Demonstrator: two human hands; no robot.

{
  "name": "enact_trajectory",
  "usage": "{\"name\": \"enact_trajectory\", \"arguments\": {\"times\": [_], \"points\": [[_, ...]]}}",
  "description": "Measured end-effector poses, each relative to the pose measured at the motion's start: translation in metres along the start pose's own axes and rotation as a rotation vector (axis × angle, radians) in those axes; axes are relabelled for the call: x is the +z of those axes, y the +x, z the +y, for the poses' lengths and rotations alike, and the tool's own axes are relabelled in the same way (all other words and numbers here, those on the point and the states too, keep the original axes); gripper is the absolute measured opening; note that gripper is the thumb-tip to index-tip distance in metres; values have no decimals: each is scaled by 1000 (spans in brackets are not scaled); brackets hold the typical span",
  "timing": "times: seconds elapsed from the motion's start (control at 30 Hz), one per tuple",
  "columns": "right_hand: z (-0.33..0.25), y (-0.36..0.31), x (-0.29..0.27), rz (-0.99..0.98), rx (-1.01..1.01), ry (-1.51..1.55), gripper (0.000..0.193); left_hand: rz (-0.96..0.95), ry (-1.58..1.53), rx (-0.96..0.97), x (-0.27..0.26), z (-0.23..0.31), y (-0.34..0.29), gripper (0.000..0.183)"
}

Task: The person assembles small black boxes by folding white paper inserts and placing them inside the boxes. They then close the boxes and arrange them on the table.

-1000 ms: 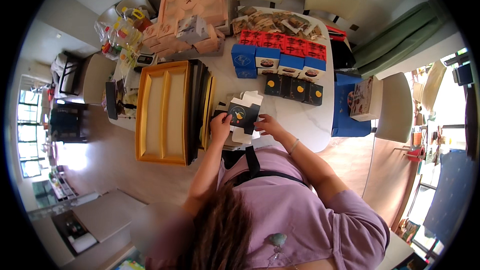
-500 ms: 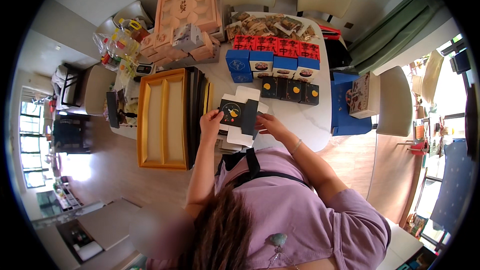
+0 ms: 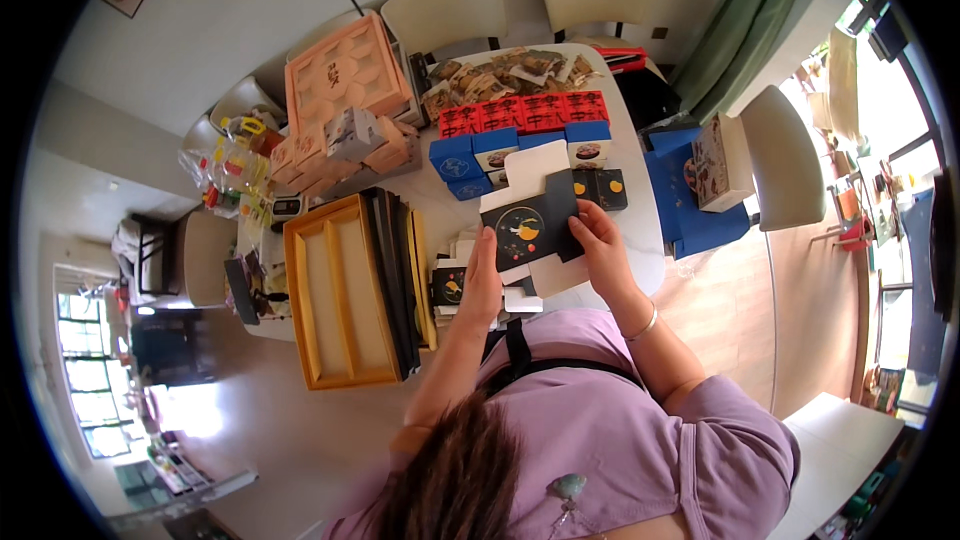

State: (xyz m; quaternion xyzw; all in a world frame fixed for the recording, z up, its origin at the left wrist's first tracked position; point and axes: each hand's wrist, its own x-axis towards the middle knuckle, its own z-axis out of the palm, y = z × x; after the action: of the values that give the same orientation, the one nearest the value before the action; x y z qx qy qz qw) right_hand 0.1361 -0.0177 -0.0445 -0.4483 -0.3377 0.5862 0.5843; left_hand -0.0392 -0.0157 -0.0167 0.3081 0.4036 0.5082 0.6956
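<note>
Between my two hands is a flattened black folding carton (image 3: 525, 233) with a yellow-and-orange printed picture and white flaps spread out. It is held up above the near side of the table. My left hand (image 3: 482, 285) is closed on its left edge, palm along the side. My right hand (image 3: 603, 245) grips the dark panel at its right, thumb on top and fingers behind. More flat cartons (image 3: 450, 287) lie below by my left wrist. Beyond my right hand stand small black boxes (image 3: 605, 188), partly covered by the held carton.
Blue-and-white boxes (image 3: 460, 158), red boxes (image 3: 545, 115) and a heap of clear packets (image 3: 510, 77) stand farther back on the white table (image 3: 635, 200). A gold divided tray (image 3: 340, 300) is at the left, pink boxes (image 3: 345, 65) behind it. Blue bags (image 3: 690, 205) lie at the right.
The carton has been lifted nearer and to the right, uncovering flat cartons beneath. My right hand has moved from beside it to gripping its right panel. The view has shifted too.
</note>
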Motion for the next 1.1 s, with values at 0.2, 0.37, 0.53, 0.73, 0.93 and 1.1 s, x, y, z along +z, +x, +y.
{"name": "enact_trajectory", "arguments": {"times": [0.2,0.37,0.53,0.73,0.93,1.1], "points": [[-8,-20,-1,-20,105,46,40,-194,22,-123,2,-7,-3,59],[-6,-33,6,-154,29,-86,45,-155,334,75,7,-11,0,57],[4,-21,-16,-234,183,-112,44,-216,365,132,-13,-15,5,54],[-14,-12,-13,-173,379,437,50,-322,587,256,-20,-17,0,53],[4,-11,-21,-197,459,374,35,-371,747,264,-28,-24,-3,57],[10,-15,-20,-98,492,362,32,-250,722,464,-16,-32,-8,52]]}}
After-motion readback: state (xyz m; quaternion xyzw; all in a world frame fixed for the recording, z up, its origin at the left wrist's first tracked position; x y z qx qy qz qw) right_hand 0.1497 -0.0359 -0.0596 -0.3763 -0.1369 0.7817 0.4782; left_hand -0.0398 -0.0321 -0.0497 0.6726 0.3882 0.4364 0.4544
